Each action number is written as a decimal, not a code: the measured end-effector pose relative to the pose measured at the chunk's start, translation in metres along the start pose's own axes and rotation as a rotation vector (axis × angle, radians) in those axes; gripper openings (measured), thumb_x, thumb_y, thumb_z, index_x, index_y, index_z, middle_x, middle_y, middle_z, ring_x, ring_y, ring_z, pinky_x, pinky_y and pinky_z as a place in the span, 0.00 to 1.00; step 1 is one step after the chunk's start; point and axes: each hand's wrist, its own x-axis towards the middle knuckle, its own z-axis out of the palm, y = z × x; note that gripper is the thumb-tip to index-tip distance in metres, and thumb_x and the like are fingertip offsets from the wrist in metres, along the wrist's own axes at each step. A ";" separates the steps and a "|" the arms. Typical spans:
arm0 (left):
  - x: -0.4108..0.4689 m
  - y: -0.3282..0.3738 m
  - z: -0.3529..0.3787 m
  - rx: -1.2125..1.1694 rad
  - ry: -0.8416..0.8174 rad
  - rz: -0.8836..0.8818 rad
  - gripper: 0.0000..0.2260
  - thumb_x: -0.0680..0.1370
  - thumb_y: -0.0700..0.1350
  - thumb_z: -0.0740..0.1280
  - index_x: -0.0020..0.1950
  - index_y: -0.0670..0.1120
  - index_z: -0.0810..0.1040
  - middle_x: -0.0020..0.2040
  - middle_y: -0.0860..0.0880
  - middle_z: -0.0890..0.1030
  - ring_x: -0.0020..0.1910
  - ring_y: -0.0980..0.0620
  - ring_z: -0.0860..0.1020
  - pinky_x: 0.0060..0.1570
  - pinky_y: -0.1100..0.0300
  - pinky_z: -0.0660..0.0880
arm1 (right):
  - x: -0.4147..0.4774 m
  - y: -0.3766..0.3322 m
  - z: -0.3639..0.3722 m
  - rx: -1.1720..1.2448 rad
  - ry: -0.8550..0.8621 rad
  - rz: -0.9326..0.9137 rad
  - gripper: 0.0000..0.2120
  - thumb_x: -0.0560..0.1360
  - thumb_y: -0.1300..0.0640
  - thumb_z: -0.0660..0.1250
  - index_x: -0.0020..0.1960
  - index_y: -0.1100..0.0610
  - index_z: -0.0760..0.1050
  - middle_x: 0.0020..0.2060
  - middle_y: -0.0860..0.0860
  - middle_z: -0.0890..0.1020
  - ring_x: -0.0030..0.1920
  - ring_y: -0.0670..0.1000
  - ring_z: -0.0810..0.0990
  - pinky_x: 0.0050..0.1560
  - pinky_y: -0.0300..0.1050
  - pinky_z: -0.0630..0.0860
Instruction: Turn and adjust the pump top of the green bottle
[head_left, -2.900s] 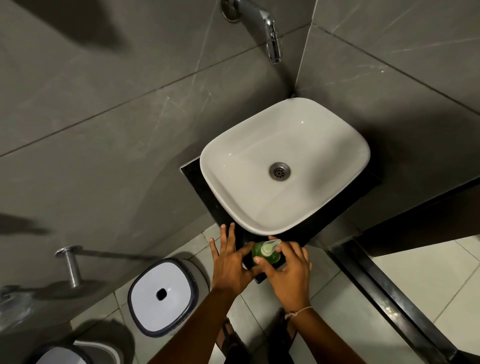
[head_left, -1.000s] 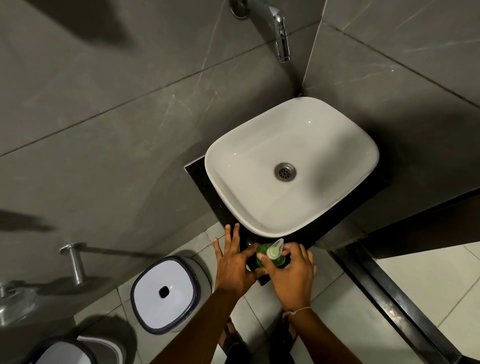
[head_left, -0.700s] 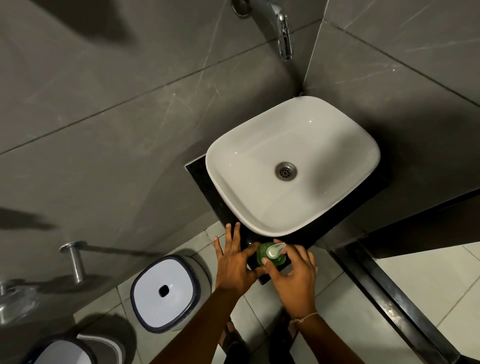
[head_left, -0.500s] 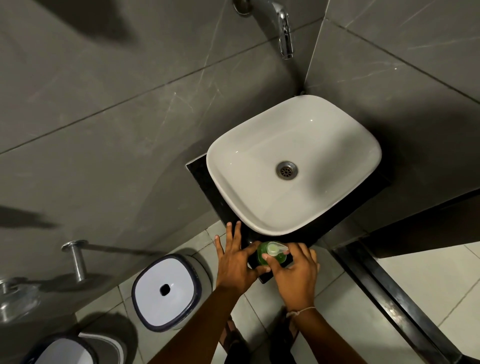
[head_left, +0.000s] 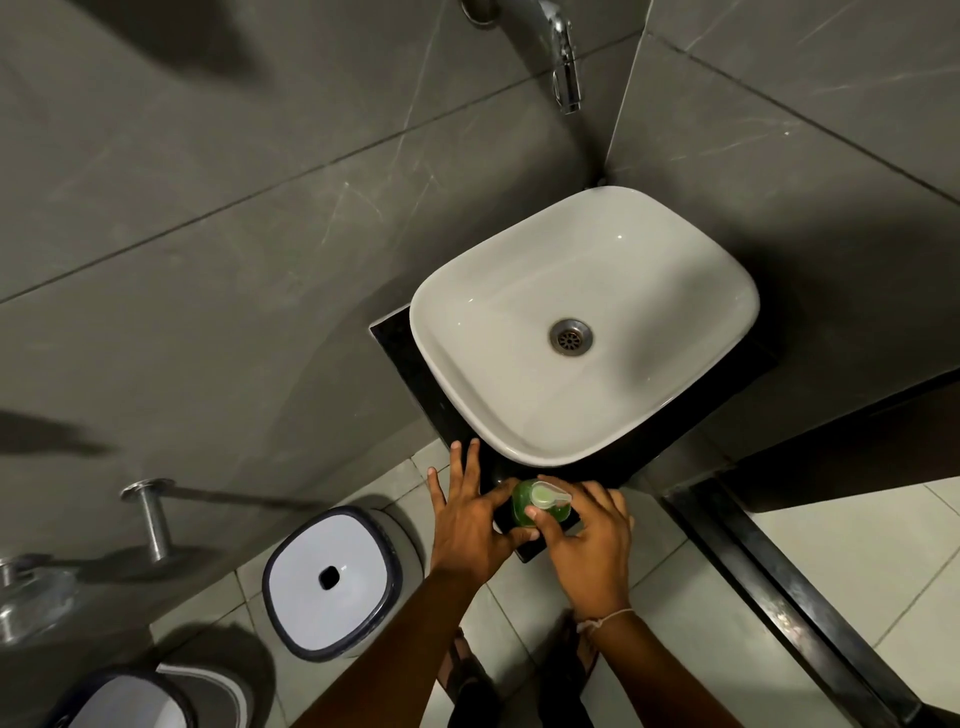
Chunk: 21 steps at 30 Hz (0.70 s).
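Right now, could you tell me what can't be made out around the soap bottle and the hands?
- Head view: the bottle body and base, hidden by the pump head and right hand.
- Whether the left hand actually touches the bottle: its thumb lies close, contact unclear.
- The tap base, cut off by the top edge.
- Any bottle label: too small.

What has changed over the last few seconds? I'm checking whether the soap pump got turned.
The pump nozzle on the green soap bottle swung from pointing up-right to pointing right. The right hand stays on the pump, the left hand beside the bottle; the basin is unchanged.
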 end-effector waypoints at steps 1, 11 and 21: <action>0.000 0.000 0.000 0.005 0.000 -0.002 0.33 0.67 0.72 0.62 0.68 0.59 0.73 0.81 0.45 0.44 0.77 0.46 0.32 0.71 0.38 0.30 | 0.001 -0.001 0.001 0.003 0.006 0.007 0.14 0.65 0.47 0.75 0.50 0.44 0.80 0.44 0.42 0.80 0.51 0.52 0.74 0.51 0.53 0.71; 0.001 -0.002 0.003 0.012 0.005 -0.007 0.28 0.68 0.66 0.69 0.67 0.59 0.74 0.81 0.46 0.44 0.77 0.47 0.33 0.72 0.35 0.35 | 0.002 0.000 0.005 0.041 -0.011 0.097 0.23 0.60 0.36 0.75 0.48 0.46 0.75 0.40 0.42 0.74 0.47 0.47 0.71 0.50 0.46 0.64; 0.001 0.000 0.000 0.016 -0.022 -0.009 0.30 0.69 0.66 0.70 0.69 0.59 0.73 0.81 0.46 0.44 0.77 0.47 0.31 0.72 0.37 0.32 | 0.005 -0.004 0.004 0.077 -0.013 0.105 0.14 0.60 0.46 0.73 0.38 0.48 0.70 0.34 0.44 0.74 0.45 0.51 0.73 0.48 0.58 0.72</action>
